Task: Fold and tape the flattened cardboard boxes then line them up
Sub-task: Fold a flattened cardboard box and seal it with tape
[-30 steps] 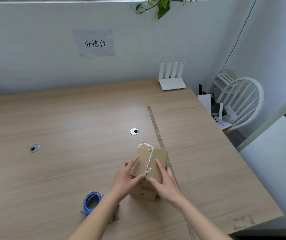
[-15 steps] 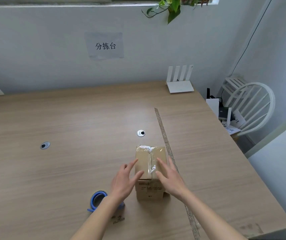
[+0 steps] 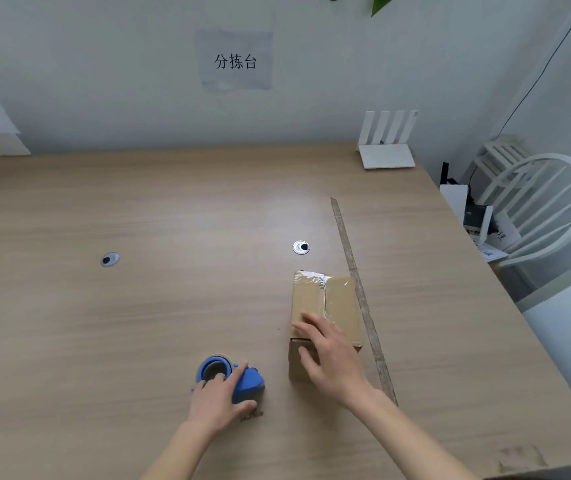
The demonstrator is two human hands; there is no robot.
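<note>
The right hand (image 3: 332, 362) is resting flat, fingers straight, on the taped brown cardboard box (image 3: 325, 306) sitting near the right of the wooden surface (image 3: 138, 323). The left hand (image 3: 220, 401) is curling around the blue tape dispenser (image 3: 239, 379) left of it. A wall paper sign (image 3: 236, 60) is reading "分拣台".

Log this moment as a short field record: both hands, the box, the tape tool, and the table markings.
left hand: grips the blue tape dispenser
right hand: rests on the near end of the cardboard box, fingers relaxed
box state: closed, clear tape along the top seam
box position: just left of the strip on the table
table: two round cable grommets
far edge: white router by the wall
</note>
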